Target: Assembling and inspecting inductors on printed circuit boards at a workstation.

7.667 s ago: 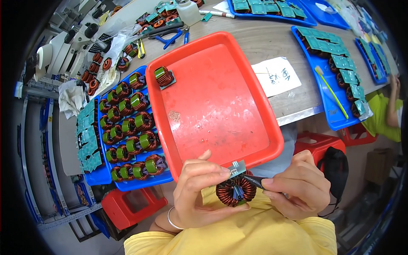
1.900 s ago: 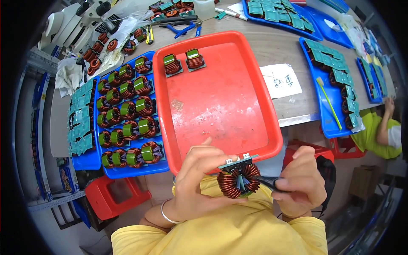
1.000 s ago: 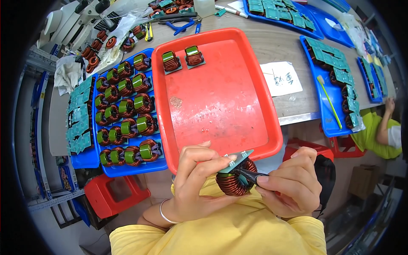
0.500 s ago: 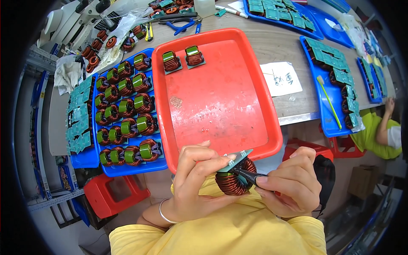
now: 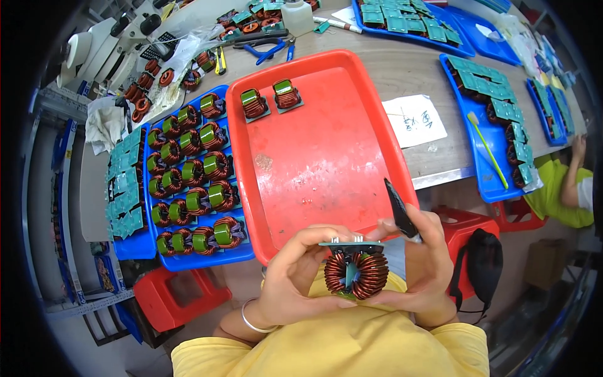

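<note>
Close to my chest, just past the near rim of the red tray [image 5: 317, 160], a copper-wound toroidal coil [image 5: 372, 276] is held with its green circuit board on top. Short metal pins stand up from that board. My left hand [image 5: 286, 283] grips the coil from the left, thumb beneath and fingers at the board. From the other side my right hand [image 5: 433, 270] steadies it, thumb under the windings. A black pointed tool [image 5: 401, 210] is tucked between the right hand's fingers, tip up and away from the coil. Two finished-looking coils [image 5: 254, 104] sit at the tray's far left.
Left of the red tray, a blue tray [image 5: 210, 261] carries rows of similar coils. Another blue tray [image 5: 477, 179] with boards and a yellow-green brush [image 5: 487, 151] is at right. Blue-handled pliers [image 5: 270, 50] lie behind. Red stools [image 5: 182, 298] stand below; a person's arm [image 5: 573, 176] shows far right.
The coil has turned so its board lies level on top and its opening faces me. The black tool has come out of the coil and points upward; my right hand now also supports the coil.
</note>
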A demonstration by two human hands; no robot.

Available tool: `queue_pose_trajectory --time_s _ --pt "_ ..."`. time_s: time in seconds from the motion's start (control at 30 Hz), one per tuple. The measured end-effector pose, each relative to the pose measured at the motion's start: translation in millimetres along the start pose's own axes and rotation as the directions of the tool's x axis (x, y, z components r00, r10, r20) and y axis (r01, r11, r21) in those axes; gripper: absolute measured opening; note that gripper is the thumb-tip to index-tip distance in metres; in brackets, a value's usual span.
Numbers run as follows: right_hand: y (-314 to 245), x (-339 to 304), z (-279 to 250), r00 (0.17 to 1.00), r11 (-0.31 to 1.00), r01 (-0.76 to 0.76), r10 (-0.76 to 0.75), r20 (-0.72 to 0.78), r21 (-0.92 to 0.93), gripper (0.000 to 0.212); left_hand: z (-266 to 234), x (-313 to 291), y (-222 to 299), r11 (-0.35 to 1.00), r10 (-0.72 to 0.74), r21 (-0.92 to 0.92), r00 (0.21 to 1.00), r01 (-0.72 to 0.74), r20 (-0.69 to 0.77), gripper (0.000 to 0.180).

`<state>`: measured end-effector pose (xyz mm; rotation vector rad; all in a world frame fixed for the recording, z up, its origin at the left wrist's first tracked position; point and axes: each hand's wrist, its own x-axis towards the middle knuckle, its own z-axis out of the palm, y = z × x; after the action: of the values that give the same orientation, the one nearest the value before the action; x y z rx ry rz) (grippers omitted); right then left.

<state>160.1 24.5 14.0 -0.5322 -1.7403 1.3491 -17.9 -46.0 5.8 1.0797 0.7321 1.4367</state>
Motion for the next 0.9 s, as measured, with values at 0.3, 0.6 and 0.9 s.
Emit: queue_pose_trajectory --time_s 0.3,0.6,0.9 --pt "-1 -8 0 0.993 0.994 0.111 -0.110 -0.044 0.011 0.094 9 -4 -4 0.986 -0.048 -0.163 0.998 0.040 -0.040 0.074" --pt "-4 -7 0 0.992 0.992 0.115 -0.112 -0.049 0.054 0.096 7 -1 -2 0.996 0.012 -0.093 1.000 -0.009 0.029 0.073" --pt "-7 -7 -2 0.994 0.993 0.107 -0.106 -0.038 0.050 0.095 14 0 5 0.997 -0.077 -0.027 0.992 0.075 -0.096 0.069"
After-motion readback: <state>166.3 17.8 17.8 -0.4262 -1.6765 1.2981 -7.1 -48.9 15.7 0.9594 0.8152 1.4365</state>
